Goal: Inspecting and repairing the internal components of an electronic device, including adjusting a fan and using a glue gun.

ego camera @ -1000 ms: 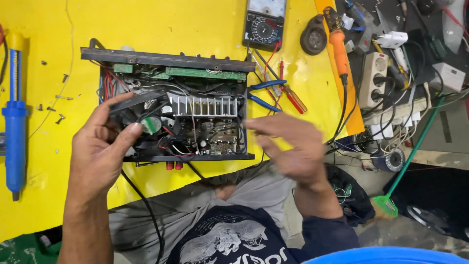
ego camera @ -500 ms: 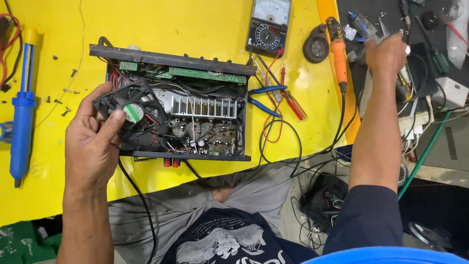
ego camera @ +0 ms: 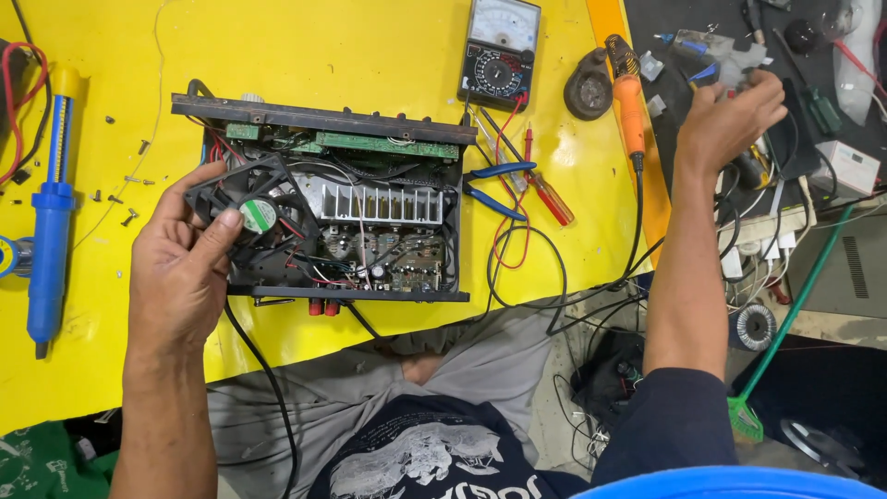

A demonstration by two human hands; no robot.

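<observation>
— Gripping what, exactly, on the left?

— The left hand point(ego camera: 180, 273) is clamped on a small black cooling fan point(ego camera: 251, 211), thumb pressed by its green hub, fingers curled around the frame. The fan sits tilted over the left end of the open amplifier chassis point(ego camera: 342, 217), its thin wires running into the box.

— And the other hand?

— The right hand point(ego camera: 730, 115) is stretched far out to the right, over the dark mat point(ego camera: 674, 83), fingers bent among small tools. Whether it grips anything I cannot tell; the clutter hides the fingertips.

— Around them?

— The chassis lies on the yellow surface point(ego camera: 323, 55), finned heatsink point(ego camera: 383, 201) in the middle. Blue-handled pliers point(ego camera: 494, 185) and a red screwdriver point(ego camera: 545, 194) lie just right of it, an analog multimeter point(ego camera: 499, 51) above. An orange soldering iron point(ego camera: 628, 111) rests near the surface's right edge; a blue desoldering pump point(ego camera: 51, 208) lies far left.
</observation>
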